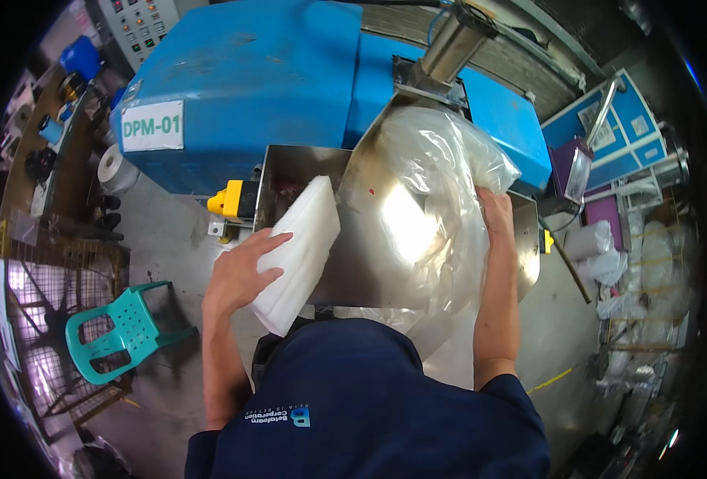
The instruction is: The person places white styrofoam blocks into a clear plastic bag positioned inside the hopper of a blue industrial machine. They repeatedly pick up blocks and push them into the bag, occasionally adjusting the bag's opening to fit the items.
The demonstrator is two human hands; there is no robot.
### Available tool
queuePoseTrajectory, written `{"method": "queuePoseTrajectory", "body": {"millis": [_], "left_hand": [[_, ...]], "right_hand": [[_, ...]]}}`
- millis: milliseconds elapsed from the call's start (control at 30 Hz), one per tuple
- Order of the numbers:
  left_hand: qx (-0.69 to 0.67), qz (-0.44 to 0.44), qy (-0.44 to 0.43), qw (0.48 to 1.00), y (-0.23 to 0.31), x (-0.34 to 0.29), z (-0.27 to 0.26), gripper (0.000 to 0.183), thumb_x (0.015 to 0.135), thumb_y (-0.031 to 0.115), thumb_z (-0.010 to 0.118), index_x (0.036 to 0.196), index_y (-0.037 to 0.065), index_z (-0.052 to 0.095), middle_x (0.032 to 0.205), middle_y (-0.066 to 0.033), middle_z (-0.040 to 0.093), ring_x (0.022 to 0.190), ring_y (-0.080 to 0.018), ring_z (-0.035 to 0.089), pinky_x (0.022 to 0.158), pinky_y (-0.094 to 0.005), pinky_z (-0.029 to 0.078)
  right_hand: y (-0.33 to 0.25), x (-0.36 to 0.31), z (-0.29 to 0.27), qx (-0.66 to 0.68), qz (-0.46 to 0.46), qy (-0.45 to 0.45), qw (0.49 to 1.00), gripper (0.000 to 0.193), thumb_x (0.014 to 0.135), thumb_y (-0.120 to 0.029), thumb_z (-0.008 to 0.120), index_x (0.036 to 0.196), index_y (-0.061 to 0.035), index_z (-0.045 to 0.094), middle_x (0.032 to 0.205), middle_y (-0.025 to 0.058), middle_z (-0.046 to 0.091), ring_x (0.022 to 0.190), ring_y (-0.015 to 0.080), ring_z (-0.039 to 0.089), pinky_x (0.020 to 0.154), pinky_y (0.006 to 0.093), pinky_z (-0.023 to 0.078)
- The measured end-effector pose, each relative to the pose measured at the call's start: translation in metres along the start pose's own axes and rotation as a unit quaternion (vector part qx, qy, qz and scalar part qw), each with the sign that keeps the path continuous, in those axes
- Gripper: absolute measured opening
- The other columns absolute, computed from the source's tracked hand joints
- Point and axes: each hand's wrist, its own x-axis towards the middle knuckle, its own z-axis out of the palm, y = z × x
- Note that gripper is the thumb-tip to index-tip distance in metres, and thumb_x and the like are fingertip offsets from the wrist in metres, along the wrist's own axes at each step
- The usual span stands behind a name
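Observation:
My left hand (246,270) holds a thick white foam slab (302,247), with its fingers and thumb spread over the slab's left side. The slab leans at a slant over the left part of a shiny metal hopper (353,255). At the hopper's right side my right hand (495,214) grips a crumpled clear plastic sheet (441,160); some of its fingertips are hidden by the plastic. From a bulky bunch at the far end, the sheet runs down across the metal and over the near edge.
A large blue machine (242,88) stands behind the hopper, with a metal cylinder (453,48) above it. Yellow-and-black fittings (230,199) stick out at the left. A green plastic chair (122,331) is at the left, and wrapped bundles (657,263) are stacked at the right.

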Motion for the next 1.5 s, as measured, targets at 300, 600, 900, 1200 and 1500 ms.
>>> {"method": "queuePoseTrajectory", "body": {"millis": [300,600,900,1200,1500], "left_hand": [[0.018,-0.008,0.000,1.000,0.003,-0.001,0.000,0.063,0.088,0.028,0.079,0.149,0.039,0.063,0.160,-0.0057,0.056,0.131,-0.0312,0.065,0.110,-0.0433,0.051],[0.018,-0.018,-0.006,1.000,0.010,0.001,-0.004,0.065,0.088,0.028,0.081,0.149,0.039,0.063,0.161,-0.0057,0.056,0.137,-0.0320,0.060,0.114,-0.0434,0.049],[-0.012,0.023,-0.017,1.000,0.008,0.006,0.003,0.069,0.087,0.014,0.081,0.152,0.025,0.061,0.159,-0.0210,0.054,0.146,-0.0391,0.052,0.120,-0.0438,0.042],[-0.038,0.015,-0.067,0.997,0.012,0.018,0.001,0.069,0.082,0.007,0.077,0.149,0.012,0.064,0.154,-0.0219,0.059,0.143,-0.0377,0.055,0.120,-0.0417,0.041],[-0.056,-0.008,-0.098,0.994,0.017,0.028,-0.003,0.073,0.080,0.005,0.077,0.151,0.009,0.062,0.154,-0.0196,0.060,0.139,-0.0321,0.058,0.119,-0.0413,0.042]], "right_hand": [[0.040,0.049,0.036,-0.146,-0.058,0.080,0.984,0.063,0.081,-0.040,0.080,0.117,0.0119,0.076,0.115,0.0248,0.078,0.109,0.0332,0.074,0.094,0.0400,0.053],[0.070,0.011,-0.002,-0.234,-0.018,-0.068,0.970,0.077,0.096,-0.059,0.073,0.135,0.0070,0.067,0.126,0.0193,0.074,0.121,0.0284,0.068,0.103,0.0401,0.049],[0.184,-0.136,-0.198,-0.256,0.230,0.000,0.939,0.072,0.098,-0.046,0.075,0.149,0.0029,0.059,0.141,0.0246,0.068,0.134,0.0286,0.063,0.112,0.0358,0.046],[0.426,-0.165,-0.250,-0.499,0.315,-0.159,0.792,0.088,0.100,-0.043,0.061,0.172,-0.0208,0.015,0.175,0.0179,0.023,0.157,0.0459,0.030,0.117,0.0732,0.027],[0.556,-0.132,0.056,-0.391,0.194,-0.179,0.882,0.076,0.097,-0.049,0.067,0.160,-0.0156,0.043,0.165,0.0121,0.038,0.152,0.0381,0.035,0.118,0.0667,0.033]]}}
